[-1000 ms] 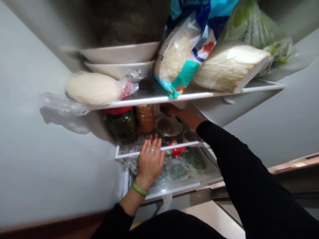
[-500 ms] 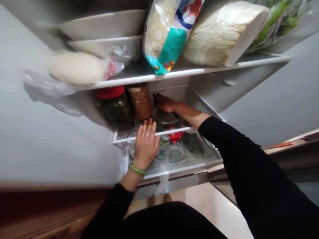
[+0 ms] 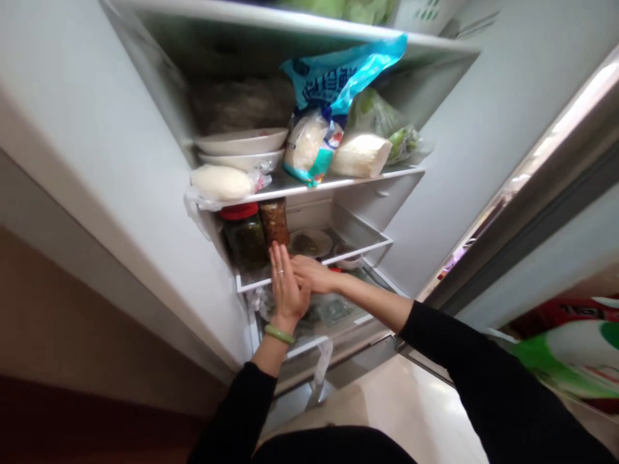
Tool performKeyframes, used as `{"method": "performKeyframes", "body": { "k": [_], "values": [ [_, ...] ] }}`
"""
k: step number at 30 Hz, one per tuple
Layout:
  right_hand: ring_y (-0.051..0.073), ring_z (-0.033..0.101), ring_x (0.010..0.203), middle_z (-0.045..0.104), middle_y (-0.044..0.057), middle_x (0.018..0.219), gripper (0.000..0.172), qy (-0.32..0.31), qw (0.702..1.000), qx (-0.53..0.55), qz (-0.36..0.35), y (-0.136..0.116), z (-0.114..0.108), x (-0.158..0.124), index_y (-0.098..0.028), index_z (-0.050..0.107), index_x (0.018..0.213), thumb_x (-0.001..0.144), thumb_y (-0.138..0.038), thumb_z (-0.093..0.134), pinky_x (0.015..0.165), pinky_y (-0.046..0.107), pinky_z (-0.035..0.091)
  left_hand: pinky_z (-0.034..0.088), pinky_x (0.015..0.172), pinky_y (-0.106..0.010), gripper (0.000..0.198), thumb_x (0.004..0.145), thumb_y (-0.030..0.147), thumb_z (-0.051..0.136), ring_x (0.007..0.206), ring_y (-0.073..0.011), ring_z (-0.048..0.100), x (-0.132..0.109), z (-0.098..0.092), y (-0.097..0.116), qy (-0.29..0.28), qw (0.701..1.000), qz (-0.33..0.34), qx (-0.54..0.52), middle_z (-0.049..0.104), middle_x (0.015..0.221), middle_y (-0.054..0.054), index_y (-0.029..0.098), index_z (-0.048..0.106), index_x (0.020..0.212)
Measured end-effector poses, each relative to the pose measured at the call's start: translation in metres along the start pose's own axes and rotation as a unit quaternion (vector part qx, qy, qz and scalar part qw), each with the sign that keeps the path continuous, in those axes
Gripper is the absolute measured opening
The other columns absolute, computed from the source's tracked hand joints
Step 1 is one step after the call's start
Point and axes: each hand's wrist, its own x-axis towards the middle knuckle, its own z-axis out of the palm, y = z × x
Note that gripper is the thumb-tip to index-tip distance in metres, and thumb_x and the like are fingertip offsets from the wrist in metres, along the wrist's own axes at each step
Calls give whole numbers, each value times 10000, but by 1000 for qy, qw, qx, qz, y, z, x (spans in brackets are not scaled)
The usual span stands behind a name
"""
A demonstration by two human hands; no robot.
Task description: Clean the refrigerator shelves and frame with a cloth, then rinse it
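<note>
I face an open fridge. My left hand [image 3: 286,287], with a ring and a green bangle, is open, fingers straight up against the front edge of the lower glass shelf [image 3: 358,249], just below a brown jar [image 3: 274,222]. My right hand [image 3: 314,274] reaches across from the right and lies flat against my left hand, fingers stretched out and holding nothing. A red-lidded dark jar [image 3: 243,233] stands left of the brown jar. A covered bowl [image 3: 310,243] sits further back on the same shelf.
The shelf above holds a bagged white lump [image 3: 221,182], stacked white bowls [image 3: 240,142], a blue noodle bag [image 3: 312,145] and wrapped mushrooms [image 3: 362,155]. Below the hands is a drawer [image 3: 333,314] of bagged greens. The fridge door [image 3: 546,193] stands open at right.
My right hand has come out from deep on the lower shelf to the front edge, beside my left hand. The view has pulled back and tilted up.
</note>
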Motion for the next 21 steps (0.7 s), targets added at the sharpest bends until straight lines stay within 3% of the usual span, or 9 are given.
{"method": "performKeyframes", "body": {
  "k": [4,7,9,15,18,21],
  "values": [
    [272,541,1414,637,130,1458,397,64,998,-28,-5,-14,5,-1,-181,673,1365,976,-255,635,1231,415,416,202,1319,-570,836,1056,617,278,1646,-319,109,1,-2,-5,16,999,-7,-38,174,1737,-236,83,125,1681],
    [258,531,1440,618,115,1492,428,92,994,-55,37,3,-9,-28,-186,634,1430,1026,-274,523,1268,434,377,241,1306,-583,768,1064,552,364,1639,-329,141,2,-1,-5,-24,1000,1,-17,277,1710,-223,91,226,1662],
    [261,509,1465,600,114,1516,454,103,985,-79,110,25,-24,-56,-162,617,1450,1031,-253,470,1258,470,387,269,1296,-589,735,1062,527,402,1631,-340,178,3,-1,-4,-44,999,5,0,327,1692,-216,87,291,1640],
    [274,552,1418,629,183,1465,450,158,911,-169,341,90,-70,-132,-54,668,1364,1003,-176,429,1241,422,398,334,1263,-606,711,1058,526,418,1600,-364,272,1,0,0,-58,998,9,38,413,1647,-214,69,374,1601],
    [326,559,1401,644,244,1416,468,192,882,-191,385,102,-76,-145,12,678,1321,997,-177,398,1240,453,395,355,1253,-603,710,1051,532,432,1590,-367,298,0,0,0,-63,996,14,56,437,1633,-210,68,401,1587],
    [344,529,1425,635,238,1430,490,231,866,-204,393,104,-64,-150,-11,669,1334,1004,-205,363,1254,490,369,357,1256,-595,705,1048,529,438,1587,-365,305,-1,-1,-2,-68,995,20,70,444,1628,-210,56,422,1571]
  ]
}}
